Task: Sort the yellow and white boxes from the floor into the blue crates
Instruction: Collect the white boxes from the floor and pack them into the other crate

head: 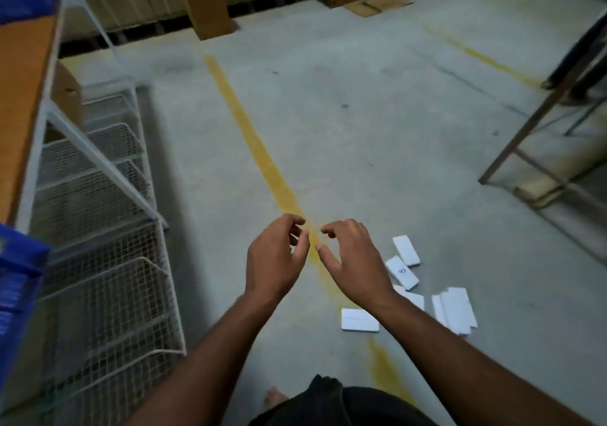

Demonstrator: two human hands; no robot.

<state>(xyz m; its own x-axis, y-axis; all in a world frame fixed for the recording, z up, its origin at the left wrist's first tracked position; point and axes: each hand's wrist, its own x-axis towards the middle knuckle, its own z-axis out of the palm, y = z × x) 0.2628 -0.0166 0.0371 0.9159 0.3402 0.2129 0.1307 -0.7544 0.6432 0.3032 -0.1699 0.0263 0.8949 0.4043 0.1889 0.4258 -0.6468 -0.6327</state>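
Grips [277,254] [351,256] empty (fingers spread), white boxes [405,274] beyond right

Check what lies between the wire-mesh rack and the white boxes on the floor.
In the head view: bare concrete floor, both hands above it, and the yellow painted line.

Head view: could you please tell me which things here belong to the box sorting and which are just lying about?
Job: white boxes on the floor; blue crate; left hand; right hand, both empty.

Lying about: wire baskets; cardboard cartons; metal frame.
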